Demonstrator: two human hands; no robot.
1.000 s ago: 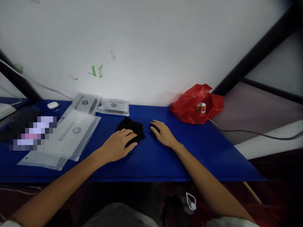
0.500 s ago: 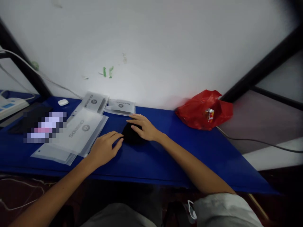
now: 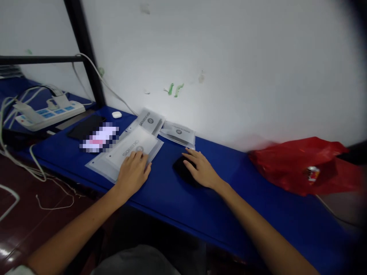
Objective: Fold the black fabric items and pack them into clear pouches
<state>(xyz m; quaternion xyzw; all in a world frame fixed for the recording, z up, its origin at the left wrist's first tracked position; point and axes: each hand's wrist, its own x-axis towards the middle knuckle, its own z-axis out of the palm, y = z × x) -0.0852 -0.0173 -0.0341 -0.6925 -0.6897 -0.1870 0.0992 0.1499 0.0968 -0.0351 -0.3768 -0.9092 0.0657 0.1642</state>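
Note:
My left hand lies over the near right part of a frosted plastic zip bag with grey lettering, its fingers stretched out on the bag. My right hand rests open on a flat black item, which looks like folded fabric; the palm and fingers hide part of it. Behind the larger bag lie a second frosted bag and a smaller frosted bag, each with something dark inside.
A blurred-out phone, a black flat object and a small white case lie left. Beyond them sits a white power strip with cables. At right is a red plastic bag on the blue table.
My left hand has left the black item's edge and moved left onto the frosted bag. My right hand stays on the black item. The view has turned left.

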